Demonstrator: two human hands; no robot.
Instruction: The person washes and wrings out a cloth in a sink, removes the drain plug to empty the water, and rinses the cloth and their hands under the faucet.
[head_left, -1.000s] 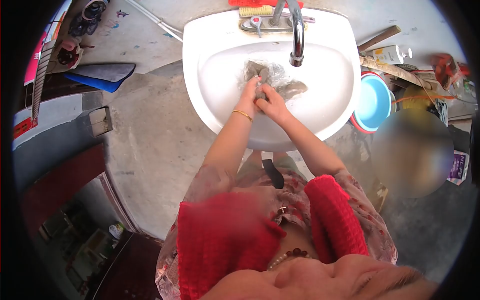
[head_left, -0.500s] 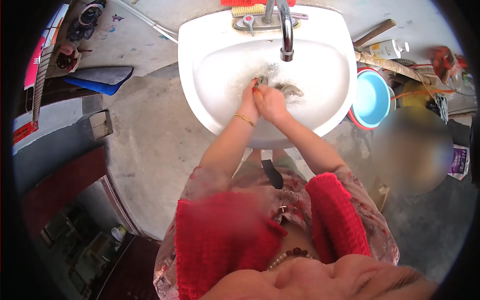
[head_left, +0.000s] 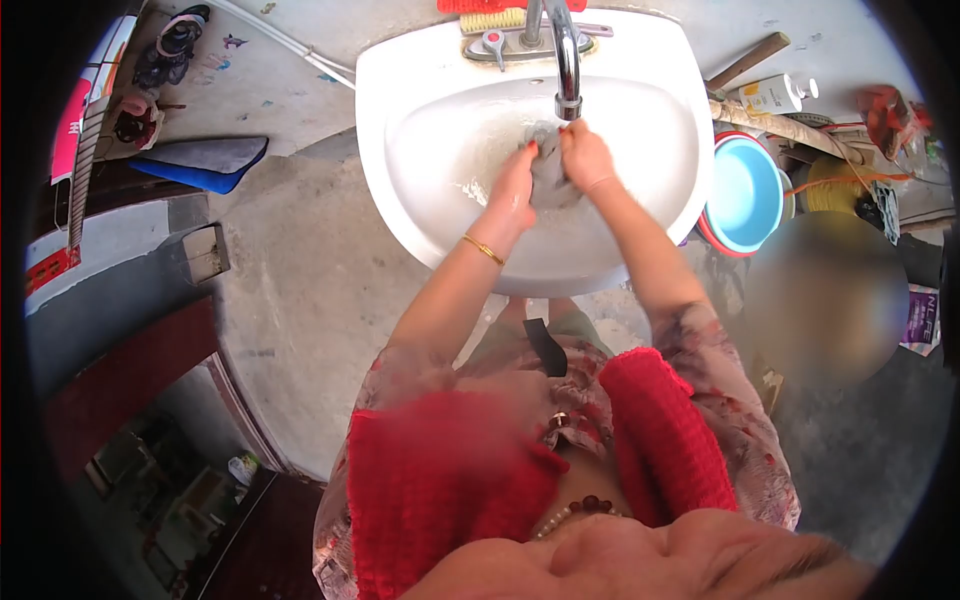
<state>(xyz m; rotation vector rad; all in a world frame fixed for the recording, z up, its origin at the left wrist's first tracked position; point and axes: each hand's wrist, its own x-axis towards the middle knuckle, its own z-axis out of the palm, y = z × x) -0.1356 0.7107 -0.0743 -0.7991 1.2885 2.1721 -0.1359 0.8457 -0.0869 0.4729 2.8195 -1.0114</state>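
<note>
A wet grey cloth point(head_left: 550, 172) is stretched between my two hands in the white sink point(head_left: 425, 190), below the tap point(head_left: 568, 75). My left hand point(head_left: 513, 188), with a gold bracelet at the wrist, is closed on the cloth's left side; some of its fingers are hidden. On the other side, my right hand point(head_left: 586, 158) grips the upper right part, close under the spout. Water splashes show on the basin to the left of the hands.
A scrub brush point(head_left: 492, 20) lies on the sink's back ledge beside the tap handle point(head_left: 494, 42). Right of the sink stand a stacked light-blue basin point(head_left: 745, 195), a white pump bottle point(head_left: 775, 96) and wooden poles point(head_left: 750, 62). A blue-edged dustpan-like object point(head_left: 200, 165) is at the left.
My hands have moved apart from being pressed together around the bunched cloth. The right hand has gone up toward the spout, and the cloth is now spread between them.
</note>
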